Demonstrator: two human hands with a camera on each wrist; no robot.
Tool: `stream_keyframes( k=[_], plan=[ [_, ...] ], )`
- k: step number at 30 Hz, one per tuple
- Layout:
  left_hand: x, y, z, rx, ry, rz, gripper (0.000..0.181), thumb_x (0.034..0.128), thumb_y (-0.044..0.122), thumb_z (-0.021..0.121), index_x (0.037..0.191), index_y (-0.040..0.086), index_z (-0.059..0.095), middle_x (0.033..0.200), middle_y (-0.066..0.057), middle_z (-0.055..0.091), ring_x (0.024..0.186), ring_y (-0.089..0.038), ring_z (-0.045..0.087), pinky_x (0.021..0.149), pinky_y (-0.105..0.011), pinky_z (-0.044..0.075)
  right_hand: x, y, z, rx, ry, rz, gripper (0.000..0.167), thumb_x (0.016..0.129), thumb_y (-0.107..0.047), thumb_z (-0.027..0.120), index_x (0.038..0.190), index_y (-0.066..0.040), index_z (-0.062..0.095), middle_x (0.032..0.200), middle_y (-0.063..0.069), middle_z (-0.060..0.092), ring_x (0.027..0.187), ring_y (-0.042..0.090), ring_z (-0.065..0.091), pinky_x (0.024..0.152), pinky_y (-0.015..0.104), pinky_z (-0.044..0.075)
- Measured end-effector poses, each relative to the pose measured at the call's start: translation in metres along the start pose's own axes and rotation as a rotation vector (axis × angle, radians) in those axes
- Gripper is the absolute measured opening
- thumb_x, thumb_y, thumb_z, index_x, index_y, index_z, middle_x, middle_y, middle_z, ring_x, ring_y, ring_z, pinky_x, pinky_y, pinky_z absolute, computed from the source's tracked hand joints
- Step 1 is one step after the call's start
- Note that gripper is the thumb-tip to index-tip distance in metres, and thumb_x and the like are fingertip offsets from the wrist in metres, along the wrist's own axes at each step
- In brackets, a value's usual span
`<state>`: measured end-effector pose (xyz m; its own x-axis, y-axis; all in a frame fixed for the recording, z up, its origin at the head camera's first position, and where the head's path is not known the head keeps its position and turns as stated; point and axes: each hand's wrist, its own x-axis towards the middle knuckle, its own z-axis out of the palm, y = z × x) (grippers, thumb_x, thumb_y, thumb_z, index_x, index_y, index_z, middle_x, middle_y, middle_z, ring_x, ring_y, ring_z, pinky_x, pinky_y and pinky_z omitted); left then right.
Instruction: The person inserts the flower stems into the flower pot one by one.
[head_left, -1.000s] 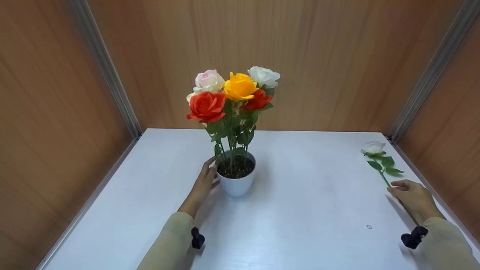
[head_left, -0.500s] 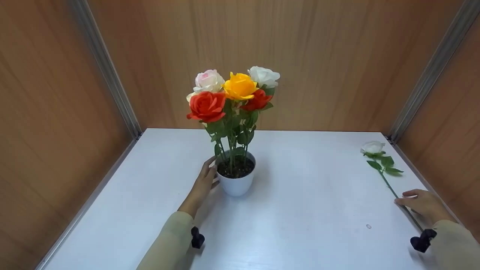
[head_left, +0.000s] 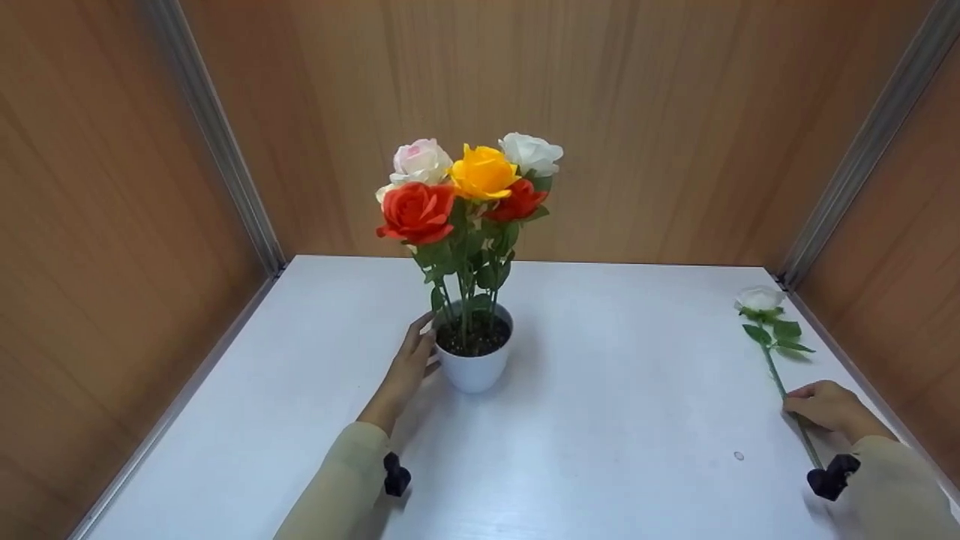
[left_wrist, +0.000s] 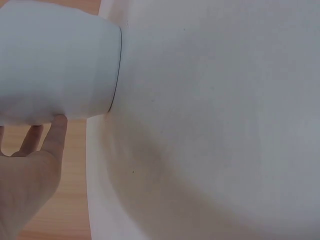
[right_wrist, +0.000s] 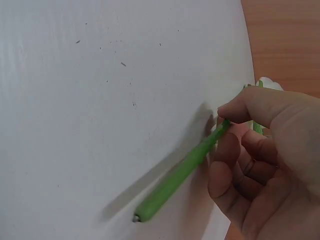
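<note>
A white pot [head_left: 474, 373] filled with dark soil stands on the white table, holding several upright roses: red [head_left: 417, 213], yellow [head_left: 484, 172], pinkish white and white. Against the pot's left side rests my left hand [head_left: 409, 366], its fingers fairly straight; in the left wrist view the fingertips [left_wrist: 59, 125] touch the pot wall. At the table's right side my right hand [head_left: 829, 409] pinches the green stem of a white rose [head_left: 760, 298] between thumb and fingers. The right wrist view shows the stem's lower end [right_wrist: 172, 187] sticking out past the hand, with its shadow beside it.
Wood-grain panels [head_left: 585, 112] enclose the table [head_left: 622, 420] at the back and both sides, with metal strips in the corners. A small ring-shaped mark [head_left: 739, 455] lies left of my right sleeve. Each wrist wears a black camera mount.
My right hand slid down along the stem toward the near end and now pinches it; the white rose has shifted slightly right. My left hand and the pot have stayed in place.
</note>
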<state>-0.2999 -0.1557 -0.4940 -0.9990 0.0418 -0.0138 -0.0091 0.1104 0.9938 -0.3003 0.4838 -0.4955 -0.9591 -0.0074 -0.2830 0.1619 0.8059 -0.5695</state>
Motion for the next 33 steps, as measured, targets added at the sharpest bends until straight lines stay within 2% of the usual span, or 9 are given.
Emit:
stream_keyframes(
  k=[4,9,17,23,33],
  plan=[
    [0.001,0.001,0.0,0.004,0.002,-0.012,0.051,0.1092,0.043,0.034,0.158,0.03,0.026,0.156,-0.014,0.036,0.141,-0.037,0.038,0.113,-0.048,0.039,0.001,-0.006,0.004,0.068,-0.009,-0.011,0.041,0.095,-0.023,0.061,0.111,0.015,0.059,0.085,0.007,0.063,0.077,0.018,0.06,0.065,0.03,0.055],
    [0.002,0.002,-0.001,0.005,0.005,-0.003,0.05,0.1094,0.043,0.034,0.157,0.03,0.027,0.154,-0.015,0.038,0.141,-0.038,0.039,0.113,-0.048,0.039,0.002,-0.016,0.008,0.138,-0.028,-0.027,0.036,0.097,-0.02,0.061,0.11,0.013,0.06,0.082,0.005,0.062,0.074,0.017,0.06,0.064,0.029,0.057],
    [0.0,0.003,0.0,0.013,0.002,-0.019,0.051,0.1086,0.047,0.034,0.157,0.033,0.026,0.158,-0.011,0.035,0.143,-0.036,0.036,0.113,-0.047,0.039,0.001,-0.037,0.012,0.226,-0.057,-0.094,0.039,0.1,-0.02,0.061,0.115,0.016,0.055,0.088,0.004,0.064,0.08,0.015,0.063,0.07,0.029,0.059],
    [0.002,0.003,0.0,0.001,-0.005,-0.03,0.051,0.1087,0.046,0.035,0.157,0.032,0.027,0.158,-0.012,0.035,0.143,-0.037,0.036,0.114,-0.048,0.037,0.004,-0.054,0.021,0.324,-0.087,-0.117,0.037,0.099,-0.017,0.064,0.115,0.014,0.051,0.09,0.007,0.066,0.08,0.016,0.067,0.074,0.031,0.061],
    [0.001,0.003,0.002,0.009,0.011,-0.012,0.05,0.1092,0.044,0.035,0.157,0.032,0.027,0.155,-0.013,0.038,0.141,-0.037,0.039,0.112,-0.047,0.039,0.005,-0.084,0.03,0.326,-0.098,-0.202,0.029,0.097,-0.018,0.068,0.106,0.006,0.054,0.092,0.009,0.068,0.085,0.017,0.068,0.076,0.028,0.061]
  ],
)
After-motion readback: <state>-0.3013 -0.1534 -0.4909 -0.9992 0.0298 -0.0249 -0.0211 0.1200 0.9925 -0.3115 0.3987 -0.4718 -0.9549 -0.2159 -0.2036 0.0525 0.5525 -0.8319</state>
